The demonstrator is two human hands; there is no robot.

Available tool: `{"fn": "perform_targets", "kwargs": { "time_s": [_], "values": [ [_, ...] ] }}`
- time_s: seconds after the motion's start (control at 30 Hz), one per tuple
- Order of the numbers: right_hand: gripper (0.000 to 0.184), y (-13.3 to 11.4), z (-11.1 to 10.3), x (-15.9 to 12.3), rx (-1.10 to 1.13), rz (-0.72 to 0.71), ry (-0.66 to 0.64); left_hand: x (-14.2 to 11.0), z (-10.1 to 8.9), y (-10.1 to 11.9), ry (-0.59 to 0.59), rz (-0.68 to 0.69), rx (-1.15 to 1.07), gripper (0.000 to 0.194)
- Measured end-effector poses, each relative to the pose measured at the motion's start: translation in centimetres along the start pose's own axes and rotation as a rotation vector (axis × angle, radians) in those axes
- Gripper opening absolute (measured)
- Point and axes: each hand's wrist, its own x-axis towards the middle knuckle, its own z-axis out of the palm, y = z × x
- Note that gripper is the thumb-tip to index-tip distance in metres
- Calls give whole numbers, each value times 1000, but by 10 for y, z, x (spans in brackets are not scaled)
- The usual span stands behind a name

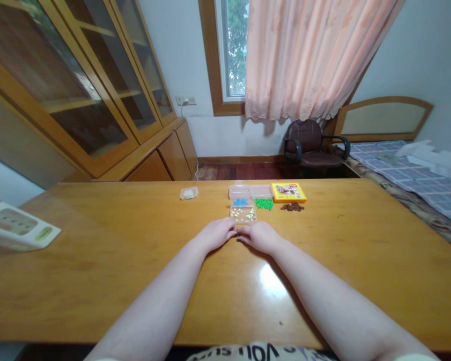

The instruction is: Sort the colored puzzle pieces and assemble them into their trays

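"What are the hands doing?"

"The left hand (221,231) and right hand (259,236) are together, fingertips meeting or nearly so, low over the wooden tabletop (225,296). I can't tell whether something small is pinched between them."

"And just beyond?"

"A shallow clear plastic tray (243,222), with pale yellow pieces (250,214) scattered inside. The pieces look light and stiff, probably slick; I'd pinch each by its sides. The tray seems thin, so I'd hold opposite walls and keep it level."

"Which edges matter?"

"Its own rim first. Behind it sit blue pieces (241,202) and green pieces (264,203), with brown pieces (292,206) farther right, all easily scattered. Past those are an open clear case (261,190) and a yellow box (289,193), close to the table's far edge."

"Room to move?"

"Mostly sideways and back toward the body: wood stretches widely left and right of the forearms. Forward is crowded."
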Motion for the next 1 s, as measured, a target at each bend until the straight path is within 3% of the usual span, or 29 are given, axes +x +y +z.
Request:
{"fn": "perform_targets", "kwargs": {
  "time_s": [0.33,0.63,0.87,1.0],
  "values": [
    [29,7,8,3,47,49,147,3,6,-1,124,23,-61,15],
    [23,15,14,2,70,-25,262,3,3,-1,167,62,-177,14],
    [19,20,15,3,162,-72,408,5,3,3,262,6,-335,13],
    [21,22,16,2,230,59,541,4,2,2,353,27,-333,17]
  ]
}}
